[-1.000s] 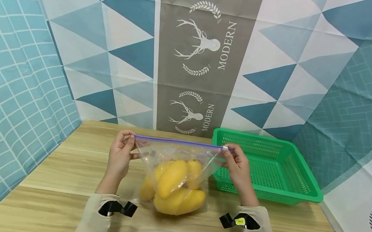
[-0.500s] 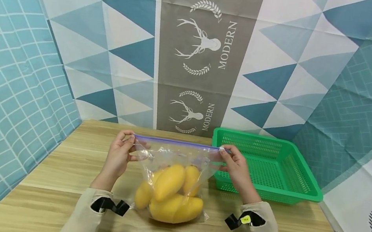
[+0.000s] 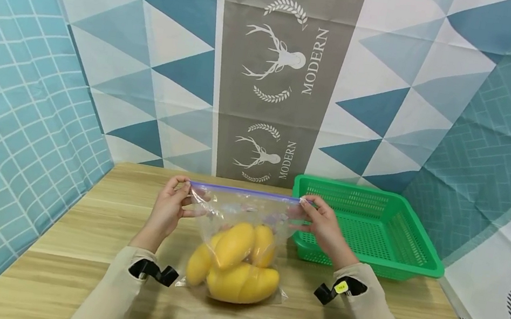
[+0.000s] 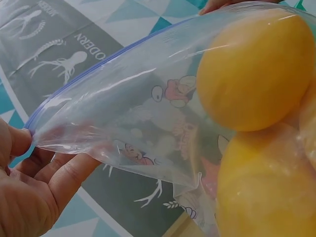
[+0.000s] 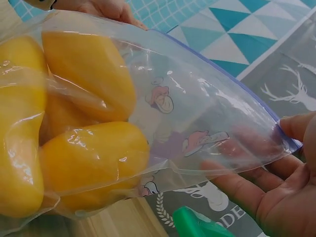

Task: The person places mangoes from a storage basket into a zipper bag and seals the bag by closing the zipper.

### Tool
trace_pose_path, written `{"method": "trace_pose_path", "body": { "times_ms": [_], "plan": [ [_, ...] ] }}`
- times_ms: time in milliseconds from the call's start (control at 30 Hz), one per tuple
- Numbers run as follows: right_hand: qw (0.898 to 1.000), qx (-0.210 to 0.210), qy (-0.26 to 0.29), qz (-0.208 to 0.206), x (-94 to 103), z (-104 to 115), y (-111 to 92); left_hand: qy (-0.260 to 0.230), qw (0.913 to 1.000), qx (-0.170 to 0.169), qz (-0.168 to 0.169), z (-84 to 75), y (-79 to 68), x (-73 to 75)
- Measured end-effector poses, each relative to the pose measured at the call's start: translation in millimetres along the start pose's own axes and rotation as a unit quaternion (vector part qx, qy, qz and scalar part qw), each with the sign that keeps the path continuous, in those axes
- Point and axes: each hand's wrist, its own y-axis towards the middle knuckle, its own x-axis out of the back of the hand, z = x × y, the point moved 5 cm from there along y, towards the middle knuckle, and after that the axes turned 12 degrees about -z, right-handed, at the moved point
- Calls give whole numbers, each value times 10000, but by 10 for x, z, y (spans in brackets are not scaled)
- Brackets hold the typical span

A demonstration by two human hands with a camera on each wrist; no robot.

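A clear zip bag (image 3: 248, 207) with a purple closure strip hangs between both hands, its lower part at the wooden table. Several yellow mangoes (image 3: 243, 283) lie inside, bunched at the bottom. At the strip's left end my left hand (image 3: 168, 207) pinches the bag between thumb and fingers, the other fingers behind the plastic. The right hand (image 3: 324, 226) pinches the opposite end the same way. In the left wrist view the strip (image 4: 94, 69) runs taut away from the thumb. Cartoon prints (image 5: 160, 98) show on the plastic in the right wrist view.
A green plastic basket (image 3: 372, 236) with slotted walls stands at the back right, just behind the right hand. The wooden table (image 3: 77, 243) reaches a patterned backdrop (image 3: 272, 74) at the rear. Tiled-pattern sheets hang at both sides.
The bag came down and spread out, its lower corners now showing at the table. The right hand shifted slightly left along the strip. Both forearms angled further outward.
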Motion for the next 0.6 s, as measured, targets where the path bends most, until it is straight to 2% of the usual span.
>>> {"method": "trace_pose_path", "body": {
  "times_ms": [200, 333, 600],
  "plan": [
    [9991, -238, 251, 234, -1, -18, 49, 51, 9996, 271, -90, 41, 81, 24],
    [9983, -363, 282, 345, 8, -24, 80, -7, 9992, 403, -15, 74, 130, 27],
    [9980, -578, 71, 259, -4, -80, 169, -89, 9977, 676, 32, 163, 229, 70]
  ]
}}
